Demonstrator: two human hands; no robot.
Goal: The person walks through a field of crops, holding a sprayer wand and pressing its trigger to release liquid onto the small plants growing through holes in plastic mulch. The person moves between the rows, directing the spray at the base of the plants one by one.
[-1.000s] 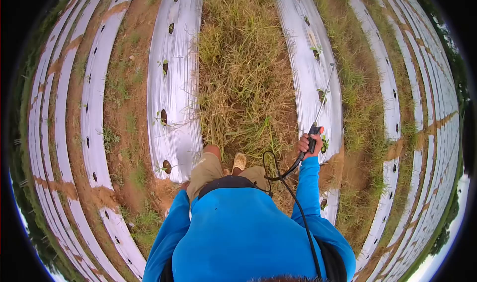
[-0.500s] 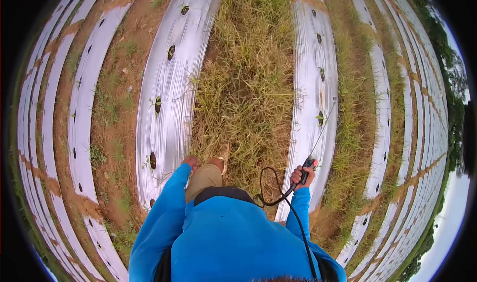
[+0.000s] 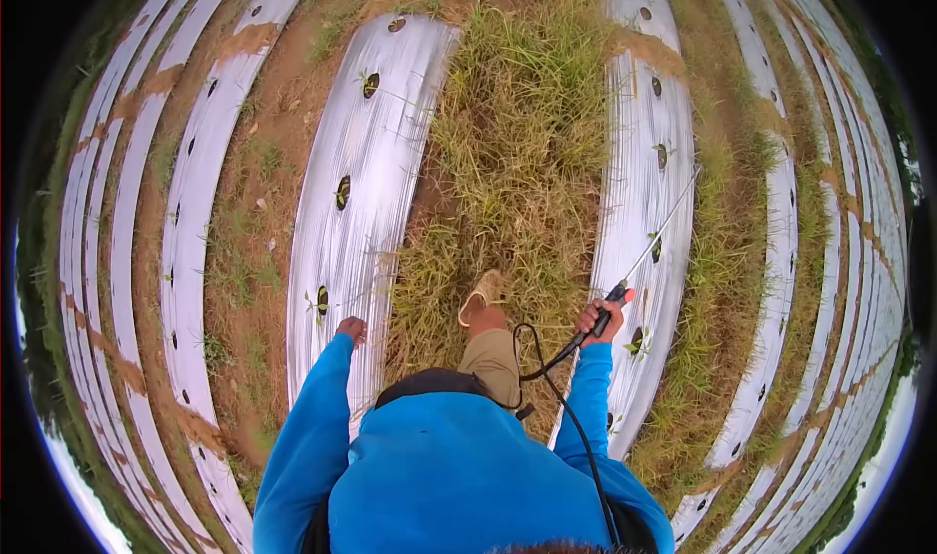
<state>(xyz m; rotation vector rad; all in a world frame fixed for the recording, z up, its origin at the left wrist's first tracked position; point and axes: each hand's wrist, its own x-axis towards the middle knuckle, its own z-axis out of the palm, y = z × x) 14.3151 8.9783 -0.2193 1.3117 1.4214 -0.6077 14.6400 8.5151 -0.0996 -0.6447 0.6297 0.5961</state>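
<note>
Clasping a spray wand [image 3: 612,305], right fingers [image 3: 589,318] closed (left fingers [image 3: 357,328] unclear), near seedlings [image 3: 636,341] in holed film [image 3: 639,198].

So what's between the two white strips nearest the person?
Grass, some green, some dry, lies between the left strip and the right strip, with the person's shoe and leg there too. The head view shows this.
</note>
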